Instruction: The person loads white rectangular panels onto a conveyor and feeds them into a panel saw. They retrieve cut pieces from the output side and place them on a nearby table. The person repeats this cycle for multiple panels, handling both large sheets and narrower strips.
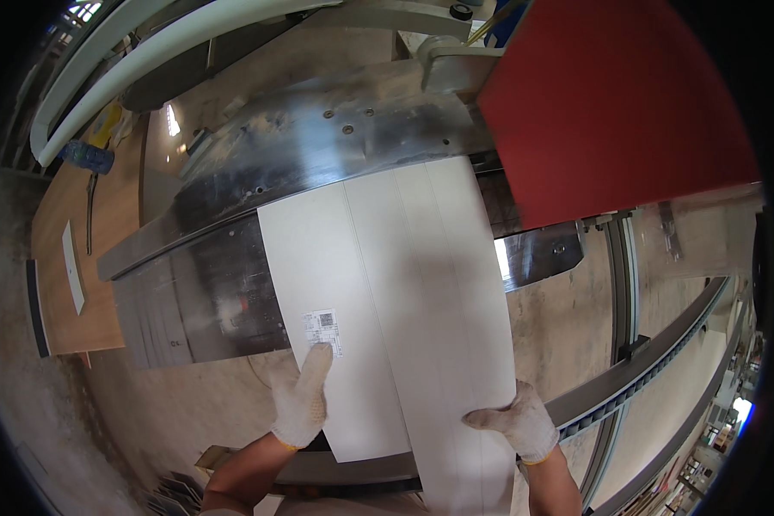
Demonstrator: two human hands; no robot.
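Note:
Long white panels (439,344) lie side by side on a dark metal machine bed, with thin seams between them, and reach back toward a raised metal ledge. The leftmost panel (318,249) carries a printed label (322,325) and ends farther from me than its neighbour. My left hand (301,400), in a white knit glove, grips that panel's left edge, thumb on top at the label. Gloved alike, my right hand (523,426) clasps the right edge of the panels with its thumb across the top. The fingers of both hands are largely hidden below the edges.
A red cover (619,112) overhangs the far right. The metal bed (202,297) extends left of the panels, below the raised ledge (318,138). A wooden board (116,258) holds a bottle (88,157) and a white strip (73,267). Rails (641,378) run along the right.

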